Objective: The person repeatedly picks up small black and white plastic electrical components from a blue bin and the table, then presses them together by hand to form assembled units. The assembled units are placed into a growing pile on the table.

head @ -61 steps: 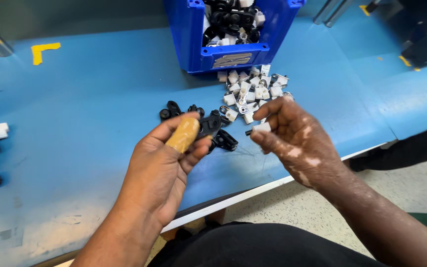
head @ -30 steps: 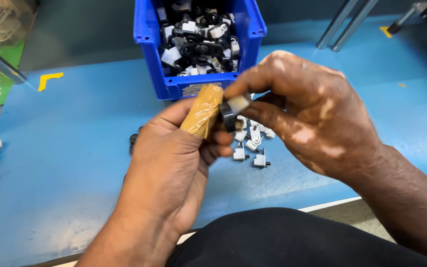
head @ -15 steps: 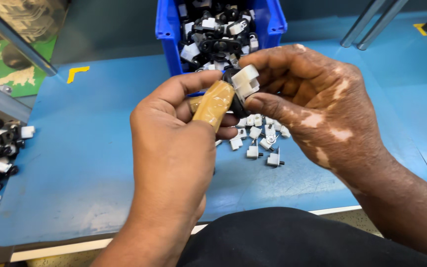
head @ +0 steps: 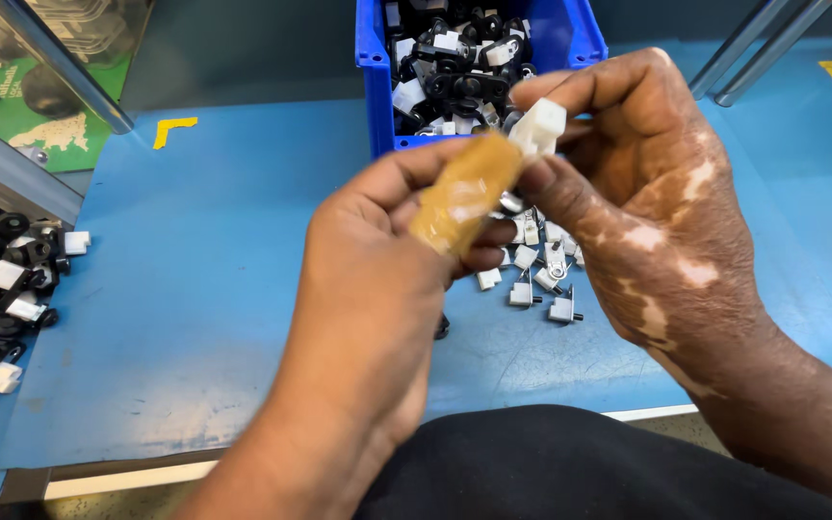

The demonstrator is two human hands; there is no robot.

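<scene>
A: Hands? Quick.

B: Both raised over the desk (head: 243, 289), meeting in the middle. Left hand (head: 377, 289) has its grip wrapped tight around a tan wooden handle (head: 464, 197), angled up toward the far right. Right hand (head: 647, 202) pinches a small white plastic piece (head: 539, 127) between thumb and fingers, touching the handle's far end.

A: Room?

B: Blue bin (head: 377, 77) just beyond the hands, full of black and white parts. Near desk edge sits close below the wrists. Open blue surface to the left.

A: Counts?

B: One handle, one held piece, one bin. Loose white clips (head: 541, 279) under the hands, roughly nine, partly hidden. Black and white pile (head: 2, 289) at far left, too many to count.
</scene>
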